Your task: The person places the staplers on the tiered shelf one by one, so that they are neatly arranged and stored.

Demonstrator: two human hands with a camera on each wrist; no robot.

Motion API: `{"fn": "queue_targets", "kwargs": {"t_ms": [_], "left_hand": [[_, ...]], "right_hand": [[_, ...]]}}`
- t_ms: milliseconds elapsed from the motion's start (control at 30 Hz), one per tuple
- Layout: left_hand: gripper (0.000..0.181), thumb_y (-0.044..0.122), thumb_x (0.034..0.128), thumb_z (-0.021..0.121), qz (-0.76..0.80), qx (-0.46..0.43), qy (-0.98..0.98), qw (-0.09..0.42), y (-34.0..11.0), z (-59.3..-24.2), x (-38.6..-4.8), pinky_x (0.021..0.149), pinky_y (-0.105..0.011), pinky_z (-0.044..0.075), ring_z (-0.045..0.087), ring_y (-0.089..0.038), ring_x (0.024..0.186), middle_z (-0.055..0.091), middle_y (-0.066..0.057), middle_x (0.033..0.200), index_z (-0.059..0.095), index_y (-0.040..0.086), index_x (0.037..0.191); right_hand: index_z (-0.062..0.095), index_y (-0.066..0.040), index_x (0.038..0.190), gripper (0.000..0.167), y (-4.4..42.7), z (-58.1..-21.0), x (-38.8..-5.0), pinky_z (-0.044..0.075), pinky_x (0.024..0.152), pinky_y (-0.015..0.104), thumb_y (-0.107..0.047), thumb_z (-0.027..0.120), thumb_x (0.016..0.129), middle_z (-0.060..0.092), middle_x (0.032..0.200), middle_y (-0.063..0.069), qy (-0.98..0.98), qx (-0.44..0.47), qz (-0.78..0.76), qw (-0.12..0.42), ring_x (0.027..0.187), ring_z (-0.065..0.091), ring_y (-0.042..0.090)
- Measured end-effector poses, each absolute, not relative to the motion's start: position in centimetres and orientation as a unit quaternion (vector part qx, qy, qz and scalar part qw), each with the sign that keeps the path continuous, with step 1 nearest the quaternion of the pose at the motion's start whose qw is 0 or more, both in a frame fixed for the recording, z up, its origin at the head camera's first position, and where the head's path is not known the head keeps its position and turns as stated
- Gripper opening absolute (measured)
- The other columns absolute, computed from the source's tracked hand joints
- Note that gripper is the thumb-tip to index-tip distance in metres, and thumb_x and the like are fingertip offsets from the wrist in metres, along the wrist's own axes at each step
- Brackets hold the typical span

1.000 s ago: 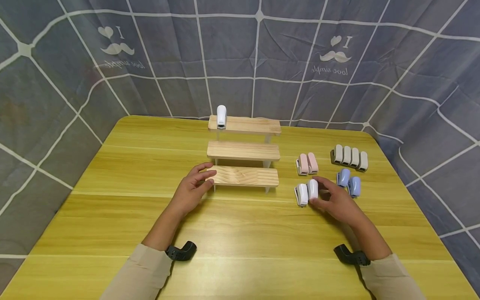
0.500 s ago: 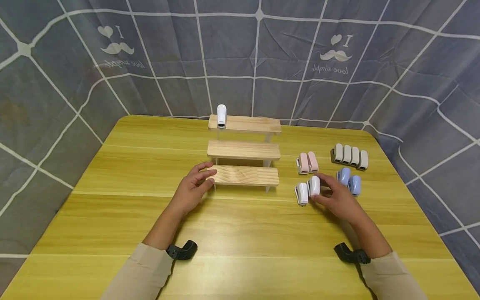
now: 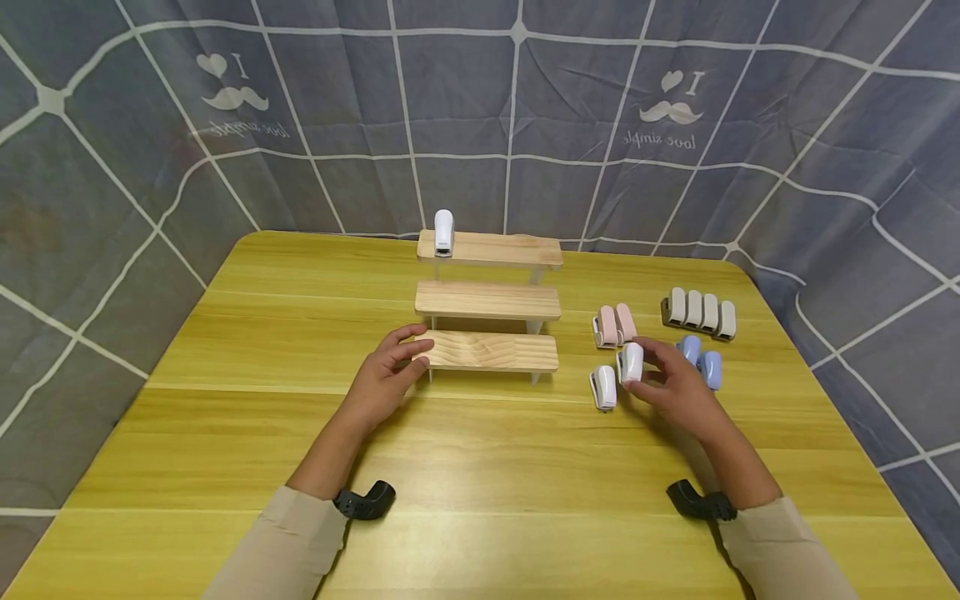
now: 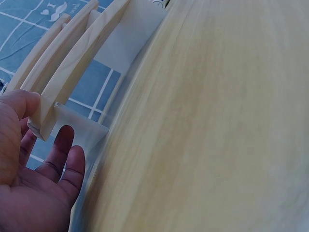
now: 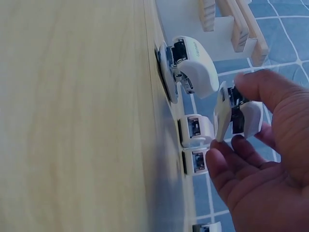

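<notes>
A white stapler is pinched between the thumb and fingers of my right hand; the right wrist view shows this stapler raised off the table. Another white stapler stands on the table just left of it. My left hand rests at the left end of the lowest board of a three-step wooden rack. In the left wrist view the thumb of the left hand touches the end of that board, other fingers beneath. One white stapler stands at the left of the top board.
Two pink staplers stand behind the white ones. Two blue staplers are beside my right hand, partly behind it. A row of several grey-white staplers stands at the back right. A grey patterned curtain surrounds the table.
My right hand has lifted the right one of the two white staplers and moved it slightly back and right, away from its neighbour. The left hand has not moved.
</notes>
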State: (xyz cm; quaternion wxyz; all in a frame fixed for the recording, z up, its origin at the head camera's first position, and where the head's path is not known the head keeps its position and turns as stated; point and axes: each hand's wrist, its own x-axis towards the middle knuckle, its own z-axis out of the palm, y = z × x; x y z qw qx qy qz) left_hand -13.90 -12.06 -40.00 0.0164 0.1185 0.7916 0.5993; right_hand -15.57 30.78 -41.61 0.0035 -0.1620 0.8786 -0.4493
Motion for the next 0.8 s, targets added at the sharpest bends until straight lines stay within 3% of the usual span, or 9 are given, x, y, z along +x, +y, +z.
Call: {"fn": "queue_targets", "kwargs": {"t_ms": [400,800], "left_hand": [[0.032,0.003,0.1003,0.057,0.598,0.116,0.793,0.015,-12.0,-39.9,-13.8,0.105,-0.05,0.037,0.04,-0.034,0.137,0.041,-0.019,0.149,0.06,-0.011,0.128],[0.032,0.003,0.1003,0.057,0.601,0.122,0.79,0.014,-12.0,-40.0,-13.9,0.107,-0.051,0.036,0.039,-0.035,0.137,0.041,-0.02,0.149,0.059,-0.012,0.129]], "right_hand": [[0.04,0.011,0.143,0.064,30.3,-41.0,-15.9,0.046,0.085,0.013,0.003,0.071,0.088,0.042,0.136,0.026,0.879,-0.165,-0.447,-0.013,0.127,0.046,0.045],[0.038,0.008,0.147,0.066,29.5,-39.5,-16.8,0.047,0.085,0.021,0.003,0.07,0.089,0.043,0.139,0.023,0.877,-0.19,-0.438,-0.043,0.128,0.046,0.041]]}}
